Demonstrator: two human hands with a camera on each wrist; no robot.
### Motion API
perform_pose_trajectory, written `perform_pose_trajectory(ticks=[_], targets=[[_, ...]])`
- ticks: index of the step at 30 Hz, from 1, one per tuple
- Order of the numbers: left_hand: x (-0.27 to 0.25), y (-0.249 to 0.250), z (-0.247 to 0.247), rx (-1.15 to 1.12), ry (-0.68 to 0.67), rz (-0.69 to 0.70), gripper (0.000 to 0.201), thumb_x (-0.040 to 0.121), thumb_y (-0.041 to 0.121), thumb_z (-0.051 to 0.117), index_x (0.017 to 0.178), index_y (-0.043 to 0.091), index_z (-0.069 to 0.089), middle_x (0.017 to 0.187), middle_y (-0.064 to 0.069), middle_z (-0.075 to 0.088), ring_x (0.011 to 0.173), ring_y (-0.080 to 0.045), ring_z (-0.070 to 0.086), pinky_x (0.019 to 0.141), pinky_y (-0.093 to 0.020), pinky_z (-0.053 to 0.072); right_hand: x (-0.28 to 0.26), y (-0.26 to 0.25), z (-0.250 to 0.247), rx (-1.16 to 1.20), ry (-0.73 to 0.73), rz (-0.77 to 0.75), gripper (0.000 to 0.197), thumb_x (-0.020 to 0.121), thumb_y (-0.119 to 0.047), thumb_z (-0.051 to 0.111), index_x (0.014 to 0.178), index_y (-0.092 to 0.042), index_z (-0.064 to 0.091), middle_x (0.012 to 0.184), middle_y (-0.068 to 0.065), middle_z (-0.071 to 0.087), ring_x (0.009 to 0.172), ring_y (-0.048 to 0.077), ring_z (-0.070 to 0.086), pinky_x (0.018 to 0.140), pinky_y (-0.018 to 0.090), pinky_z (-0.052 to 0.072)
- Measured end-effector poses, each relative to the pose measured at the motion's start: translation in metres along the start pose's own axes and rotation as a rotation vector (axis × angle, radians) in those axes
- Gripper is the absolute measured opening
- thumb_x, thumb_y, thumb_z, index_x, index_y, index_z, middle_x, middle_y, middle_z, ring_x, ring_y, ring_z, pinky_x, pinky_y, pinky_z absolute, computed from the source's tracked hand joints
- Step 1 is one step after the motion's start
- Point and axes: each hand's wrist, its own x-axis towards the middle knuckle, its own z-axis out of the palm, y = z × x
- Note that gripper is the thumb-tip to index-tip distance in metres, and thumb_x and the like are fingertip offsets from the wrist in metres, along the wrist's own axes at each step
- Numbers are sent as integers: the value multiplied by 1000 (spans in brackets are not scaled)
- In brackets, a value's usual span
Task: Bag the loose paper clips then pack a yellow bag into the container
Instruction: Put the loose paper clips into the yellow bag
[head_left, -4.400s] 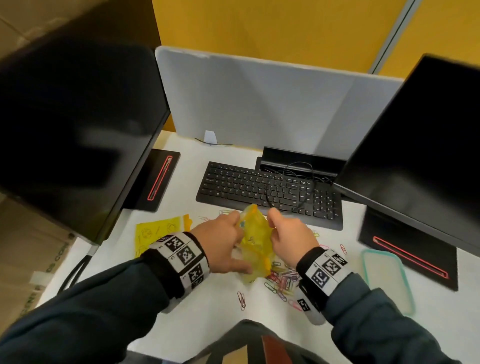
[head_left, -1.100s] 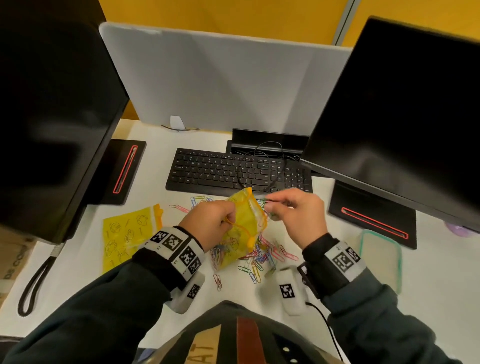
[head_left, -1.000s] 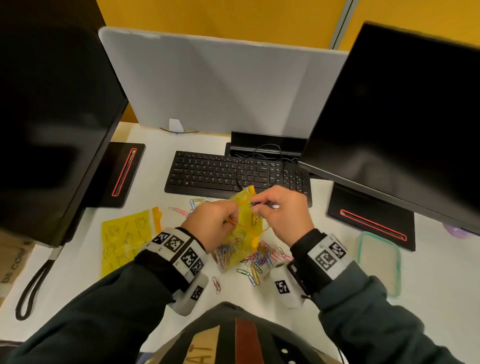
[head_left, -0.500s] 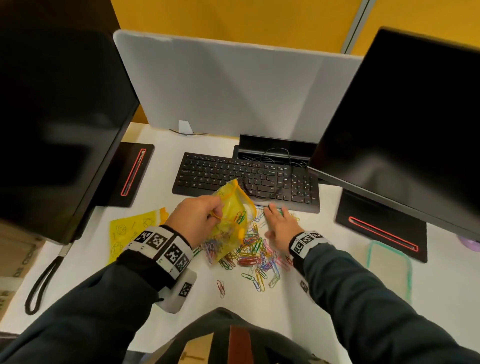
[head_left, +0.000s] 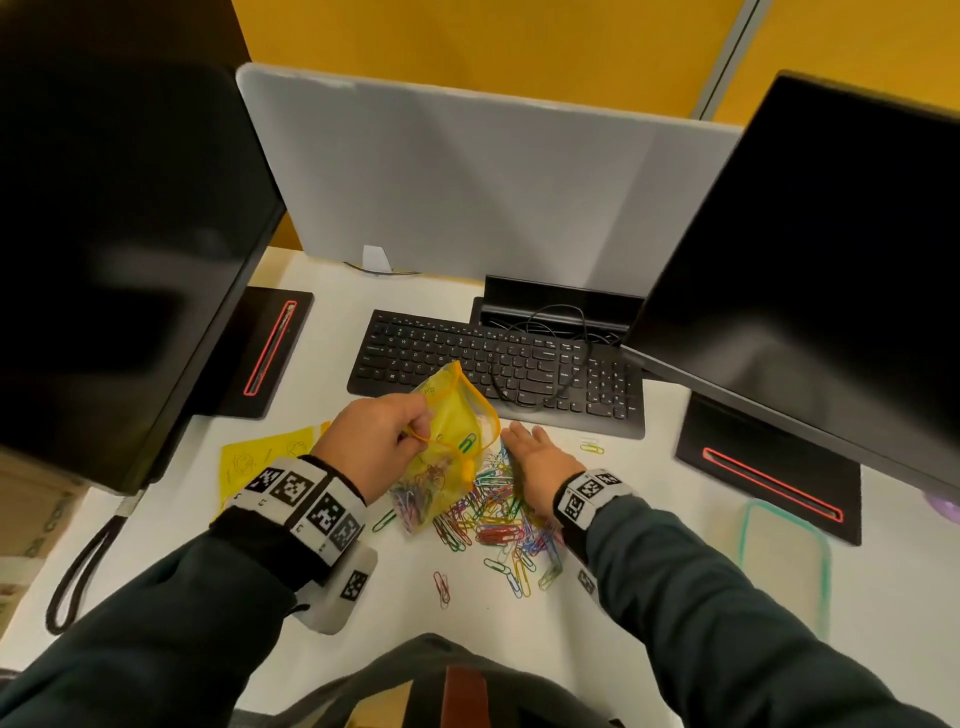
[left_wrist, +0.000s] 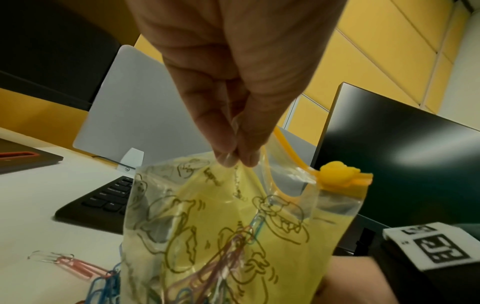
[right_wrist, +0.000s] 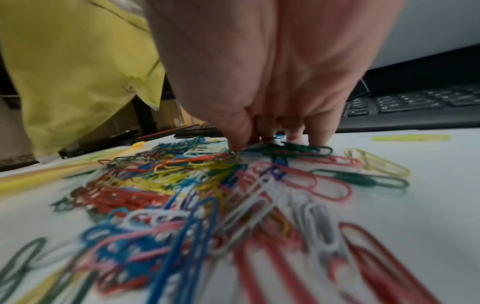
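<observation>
My left hand (head_left: 415, 431) pinches the open rim of a yellow zip bag (head_left: 447, 457) and holds it upright above the desk. In the left wrist view the pinch (left_wrist: 235, 158) sits beside the orange slider (left_wrist: 340, 174), and several clips lie inside the bag (left_wrist: 233, 236). A pile of coloured paper clips (head_left: 498, 525) lies just right of the bag. My right hand (head_left: 524, 441) rests palm down on the pile's far side. Its fingertips (right_wrist: 317, 137) touch the clips (right_wrist: 207, 185). A clear container with a teal rim (head_left: 745, 545) stands at the right.
A second yellow bag (head_left: 260, 457) lies flat at the left. A black keyboard (head_left: 493, 364) with a cable on it sits behind the hands. Two dark monitors (head_left: 104, 234) (head_left: 805, 260) overhang the desk. Stray clips (head_left: 441, 587) lie near the front edge.
My right hand has left the bag's mouth and come down flat onto the clip pile. My left hand still holds the bag up.
</observation>
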Motion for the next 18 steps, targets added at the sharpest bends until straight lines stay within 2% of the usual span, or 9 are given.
perform_pose_trajectory(ticks=[2, 4, 5, 7, 9, 11, 14, 16, 18], targets=[[-2, -4, 0, 4, -2, -7, 25, 74, 5, 66, 67, 24, 52, 100, -2, 71, 76, -17, 61, 73, -30, 49, -9, 3, 8, 39, 3, -25, 75, 82, 9, 42, 146, -22, 16, 158, 1, 9, 145, 25, 11, 116, 41, 24], [-3, -5, 2, 3, -12, -9, 19, 74, 5, 66, 68, 21, 55, 101, 0, 71, 71, -13, 57, 71, -26, 46, -19, 13, 14, 120, 61, -58, 66, 84, 4, 45, 141, -27, 30, 150, 6, 33, 135, 28, 37, 110, 38, 34], [-3, -5, 3, -2, -18, -6, 21, 74, 5, 66, 68, 22, 55, 101, 0, 71, 71, -12, 55, 71, -26, 45, -23, 21, 14, 160, 116, -57, 63, 85, 2, 46, 138, -30, 34, 145, 5, 41, 130, 27, 44, 109, 35, 36], [-2, -4, 6, -11, -30, 5, 27, 74, 6, 65, 66, 26, 50, 101, -1, 71, 72, -13, 55, 72, -27, 47, -27, 40, 7, 157, 174, -5, 63, 87, 2, 45, 142, -26, 31, 150, 4, 35, 135, 23, 38, 113, 33, 27], [-1, -1, 8, -13, -46, 11, 25, 74, 5, 65, 67, 25, 51, 100, -3, 71, 75, -16, 58, 73, -29, 48, -32, 55, -2, 105, 150, 66, 57, 93, -11, 45, 145, -20, 24, 156, 4, 19, 142, 21, 22, 116, 30, 16], [1, 1, 9, -20, -54, 8, 18, 74, 4, 65, 70, 19, 56, 100, -4, 71, 77, -18, 59, 73, -29, 47, -39, 56, -4, 59, 116, 92, 61, 93, -35, 48, 146, -20, 22, 157, 3, 15, 143, 21, 16, 116, 34, 16], [2, 2, 9, -22, -50, 6, 16, 74, 4, 64, 71, 18, 57, 100, -5, 71, 78, -20, 61, 73, -30, 49, -54, 41, 8, 36, 58, 26, 90, 74, -58, 64, 144, -20, 22, 151, 3, 24, 138, 23, 22, 113, 38, 24], [3, 2, 9, -17, -51, 3, 17, 74, 4, 64, 70, 19, 57, 100, -6, 71, 78, -22, 61, 73, -32, 50, -61, 32, 21, -9, 12, -21, 106, 62, -54, 75, 145, -19, 19, 148, 4, 26, 135, 24, 25, 112, 38, 28], [1, 3, 10, -8, -55, 3, 16, 74, 4, 64, 70, 17, 57, 99, -6, 71, 78, -22, 61, 73, -32, 50, -65, 28, 30, -31, 26, -29, 104, 63, -39, 80, 145, -17, 20, 145, 5, 30, 131, 24, 29, 110, 35, 29]])
